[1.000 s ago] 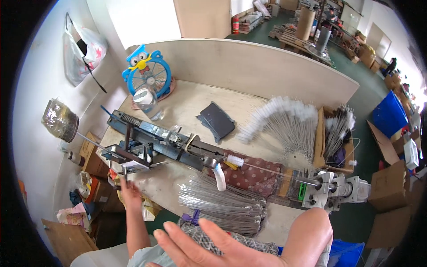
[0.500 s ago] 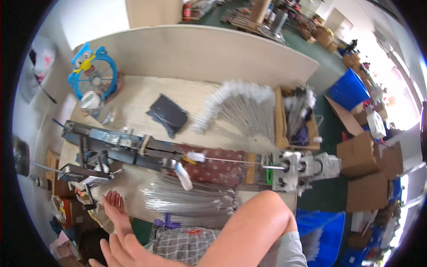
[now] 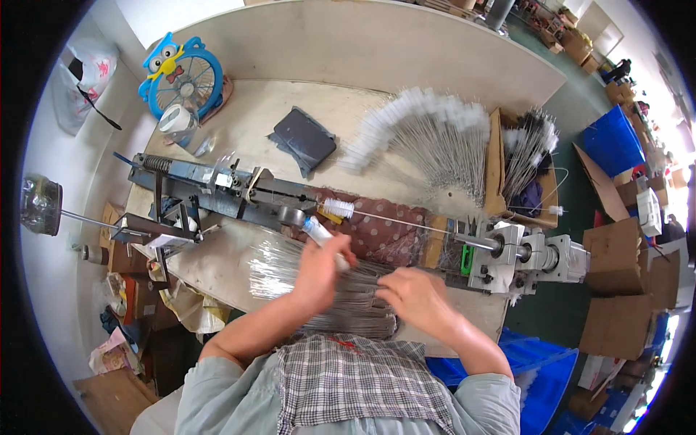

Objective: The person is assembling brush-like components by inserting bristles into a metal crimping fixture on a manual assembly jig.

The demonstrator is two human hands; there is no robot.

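Note:
My left hand (image 3: 320, 270) is closed round the white handle (image 3: 317, 231) of the long metal machine on the bench. My right hand (image 3: 413, 299) rests with bent fingers on a bundle of thin metal wires (image 3: 312, 286) lying at the near edge of the bench. Whether it grips a wire I cannot tell. A white bottle brush on a wire (image 3: 339, 209) lies clamped along the machine, running to the grey chuck block (image 3: 507, 254) on the right.
A fan of finished white brushes (image 3: 428, 134) lies at the back, beside a cardboard tray of more brushes (image 3: 525, 152). A dark cloth (image 3: 304, 138), a blue fan (image 3: 177, 80) and a plastic cup (image 3: 176, 122) stand at the back left. Cardboard boxes and blue bins surround the bench.
Both hands have come up from my lap onto the bench. The left one took the white handle, the right one landed on the wire bundle. My view tilted down.

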